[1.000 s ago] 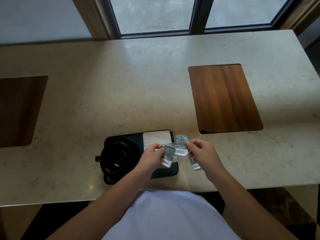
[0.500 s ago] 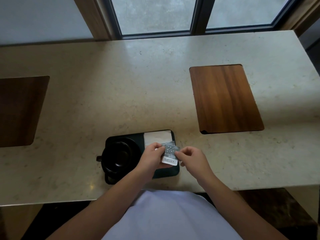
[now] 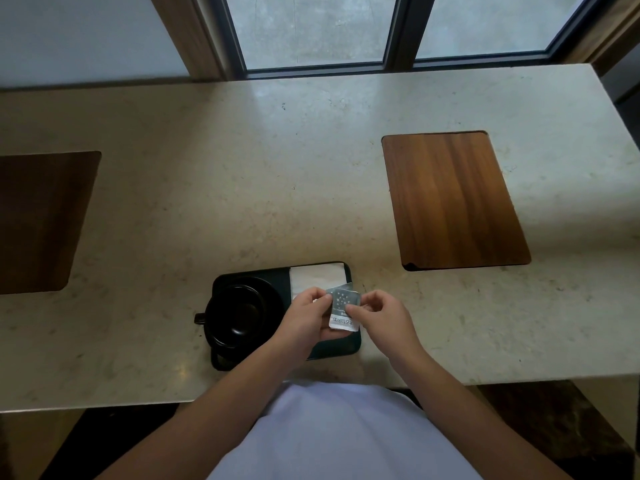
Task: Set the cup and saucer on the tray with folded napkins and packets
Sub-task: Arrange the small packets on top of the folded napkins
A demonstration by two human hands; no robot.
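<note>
A dark tray (image 3: 332, 351) lies near the counter's front edge. On its left half a black cup (image 3: 239, 315) sits on a black saucer (image 3: 268, 292), the handle pointing left. A folded white napkin (image 3: 317, 277) covers the tray's far right part. Above the tray's right half, both hands hold a small stack of grey and white packets (image 3: 343, 308). My left hand (image 3: 306, 315) pinches the stack's left edge. My right hand (image 3: 379, 311) pinches its right edge with thumb and fingertips.
The pale stone counter (image 3: 242, 185) carries a wooden inset panel (image 3: 450, 199) at the right and another (image 3: 38, 220) at the left edge. A window runs along the back. My white top fills the bottom of the view.
The packets were spread apart between my hands a second ago. They are now gathered into one stack, and both hands have come close together over the tray.
</note>
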